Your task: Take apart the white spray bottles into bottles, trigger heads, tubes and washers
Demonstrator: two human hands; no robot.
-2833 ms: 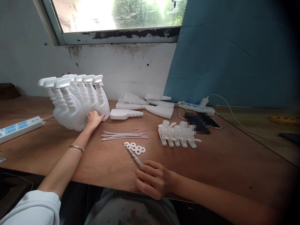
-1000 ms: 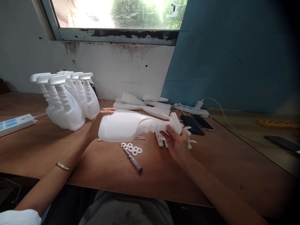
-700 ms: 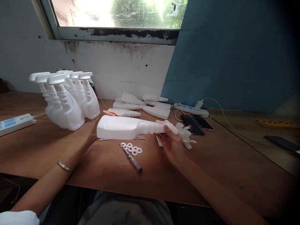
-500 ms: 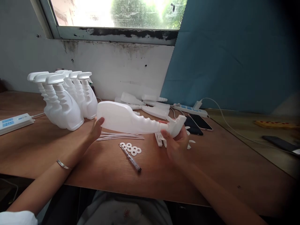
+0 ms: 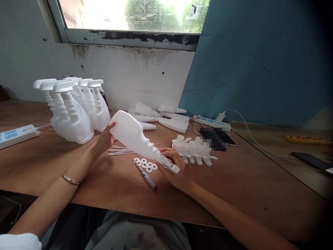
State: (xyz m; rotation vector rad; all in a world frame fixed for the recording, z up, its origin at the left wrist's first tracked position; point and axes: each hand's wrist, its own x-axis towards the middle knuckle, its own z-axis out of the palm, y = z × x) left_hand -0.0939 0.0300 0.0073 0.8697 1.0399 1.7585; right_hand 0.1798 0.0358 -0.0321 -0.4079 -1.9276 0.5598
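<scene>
A white plastic spray bottle (image 5: 130, 133) is held tilted above the table, its base up to the left and its trigger head (image 5: 170, 165) down to the right. My left hand (image 5: 107, 136) is closed on the base end. Around the neck and trigger head, my right hand (image 5: 177, 170) has its fingers closed; part of the head is hidden by them. Beneath the bottle lie several white washers (image 5: 149, 166), a screwdriver with a clear handle (image 5: 147, 178), and thin white tubes (image 5: 121, 150). Loose trigger heads (image 5: 194, 149) sit just beyond my right hand.
Several assembled spray bottles (image 5: 78, 118) stand at the left. Bottles without heads (image 5: 173, 123) lie by the wall. One power strip (image 5: 19, 135) is at the far left, another power strip (image 5: 212, 122) at the back right, with a white cable (image 5: 246, 126). A dark phone (image 5: 230, 140) lies nearby.
The bottle has swung from nearly level to a steeper tilt, its head end moving down and left with my right hand. More of the loose trigger heads shows now.
</scene>
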